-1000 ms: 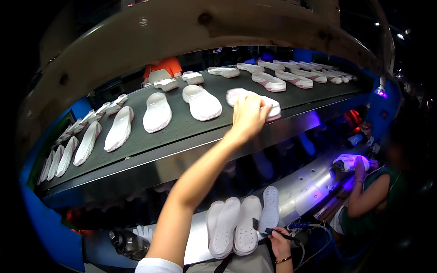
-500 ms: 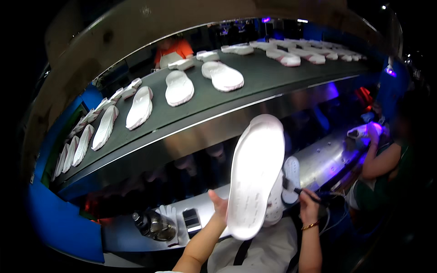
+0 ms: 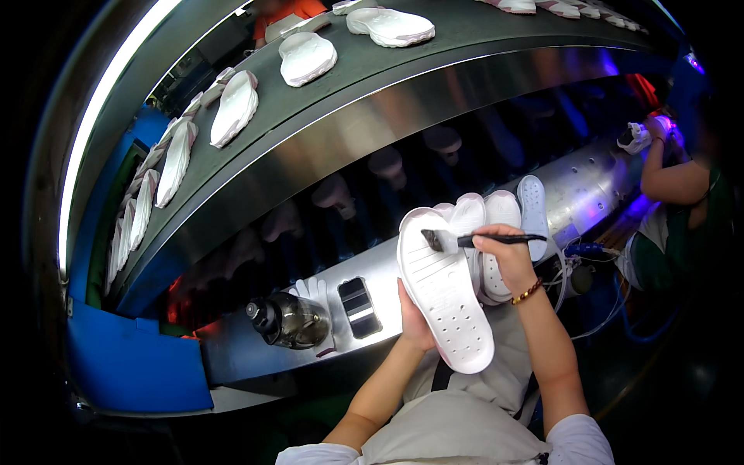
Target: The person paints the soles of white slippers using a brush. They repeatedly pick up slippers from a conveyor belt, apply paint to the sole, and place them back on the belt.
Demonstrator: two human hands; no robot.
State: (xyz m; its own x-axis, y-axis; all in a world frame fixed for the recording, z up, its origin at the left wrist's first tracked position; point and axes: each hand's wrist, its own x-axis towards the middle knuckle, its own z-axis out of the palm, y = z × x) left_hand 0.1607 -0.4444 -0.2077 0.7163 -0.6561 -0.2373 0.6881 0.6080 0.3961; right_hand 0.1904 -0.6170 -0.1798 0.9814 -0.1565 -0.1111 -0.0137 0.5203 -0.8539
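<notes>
A white shoe sole (image 3: pixel 442 287) with pinkish edges, ribs near its upper end and small holes toward its lower end is tilted up in front of me. My left hand (image 3: pixel 416 319) grips it by its left edge; the fingers behind it are hidden. A black-handled brush (image 3: pixel 504 239) is pinched in my right hand (image 3: pixel 508 262), its dark bristles against the upper part of the sole. Several more white soles (image 3: pixel 532 209) rest just behind and to the right of the held one.
White soles (image 3: pixel 308 59) lie along a dark conveyor belt (image 3: pixel 294 108) beyond the metal ledge. Left on the ledge are a dark bottle (image 3: pixel 288 321), a white glove (image 3: pixel 314 293) and a phone (image 3: pixel 359 308). At right, another person's arm (image 3: pixel 673 170) is near purple light, with cables (image 3: pixel 597 252) nearby.
The held sole has moved down, away from my view, and shows its ribs and holes. My right hand has raised the brush onto it. My view has shifted down toward the ledge.
</notes>
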